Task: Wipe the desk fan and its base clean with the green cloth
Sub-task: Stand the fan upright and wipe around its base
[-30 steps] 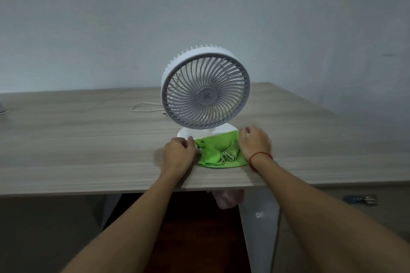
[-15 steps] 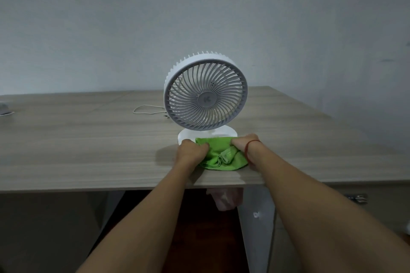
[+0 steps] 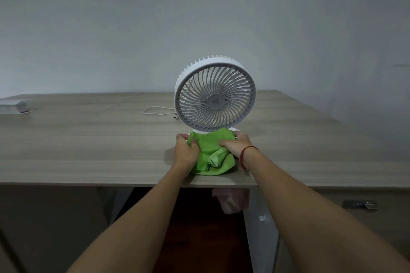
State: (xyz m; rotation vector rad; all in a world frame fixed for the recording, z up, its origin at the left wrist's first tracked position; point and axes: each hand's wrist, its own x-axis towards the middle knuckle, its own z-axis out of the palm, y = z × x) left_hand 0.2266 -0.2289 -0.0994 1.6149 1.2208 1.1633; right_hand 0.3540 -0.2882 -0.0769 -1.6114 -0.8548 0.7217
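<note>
A white desk fan [image 3: 214, 96] with a round grille stands upright near the front edge of the wooden desk [image 3: 88, 144]. The green cloth [image 3: 211, 157] lies bunched in front of it and is draped over most of the fan's white base [image 3: 235, 130], of which only a sliver shows. My left hand [image 3: 186, 150] grips the cloth's left side. My right hand [image 3: 236, 144], with a red string on its wrist, pinches the cloth's right part against the base.
A white cable [image 3: 158, 111] loops on the desk behind the fan's left side. A pale flat object [image 3: 15, 106] sits at the far left edge. A wall rises behind the desk. Below the desk hangs a pinkish bag [image 3: 230, 200]; a drawer lock [image 3: 360, 204] sits at right.
Both hands have closed on the cloth and pushed it forward, up over the fan's base. The view has tilted, so the fan sits lower and further right in the frame.
</note>
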